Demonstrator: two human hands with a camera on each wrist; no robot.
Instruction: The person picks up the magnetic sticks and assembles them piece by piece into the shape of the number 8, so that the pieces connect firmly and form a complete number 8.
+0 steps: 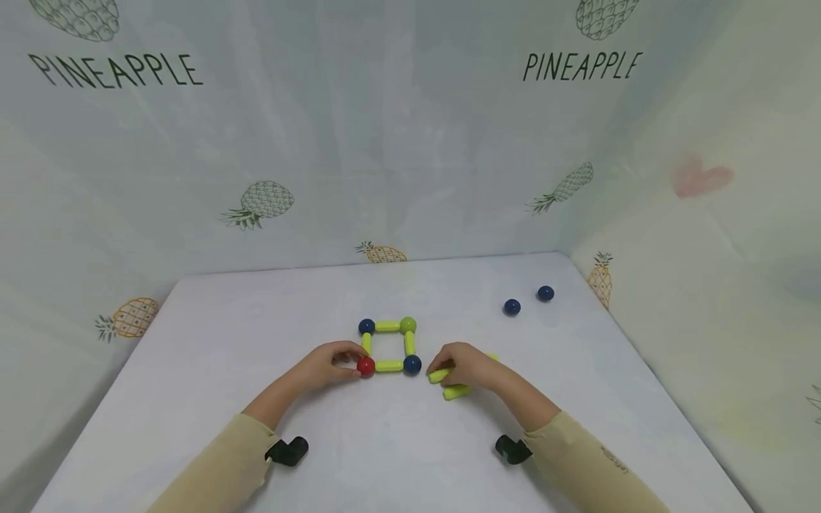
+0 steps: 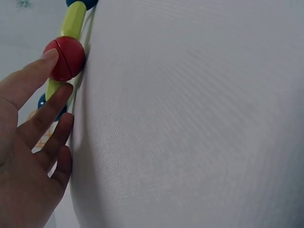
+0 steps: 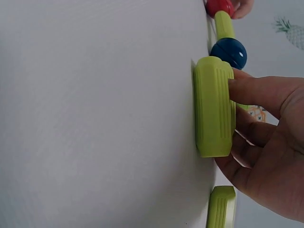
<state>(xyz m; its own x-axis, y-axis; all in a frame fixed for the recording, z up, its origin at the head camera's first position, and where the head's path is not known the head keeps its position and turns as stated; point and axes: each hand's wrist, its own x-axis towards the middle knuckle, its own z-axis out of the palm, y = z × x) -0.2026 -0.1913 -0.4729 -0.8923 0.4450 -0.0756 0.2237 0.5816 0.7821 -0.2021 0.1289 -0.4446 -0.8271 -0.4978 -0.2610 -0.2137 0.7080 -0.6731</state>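
Note:
A square of yellow-green rods [image 1: 389, 366] and balls lies on the table. Its near left corner is a red ball [image 1: 365, 367], which my left hand [image 1: 328, 366] pinches between thumb and fingers. The near right corner is a blue ball [image 1: 412, 365], the far left one another blue ball [image 1: 366, 326], and the far right one a green ball [image 1: 408, 325]. Right of the square, my right hand [image 1: 467, 365] pinches a loose yellow-green rod [image 1: 439, 375]. A second loose rod [image 3: 213, 107] lies just nearer to me, and a third [image 1: 492, 356] shows partly behind the hand.
Two more blue balls, one [image 1: 512, 307] left of the other [image 1: 545, 293], sit at the far right of the white table [image 1: 385, 449]. A cloth printed with pineapples [image 1: 385, 142] hangs behind the table. Dark wrist devices [image 1: 288, 451] stick out from both sleeves.

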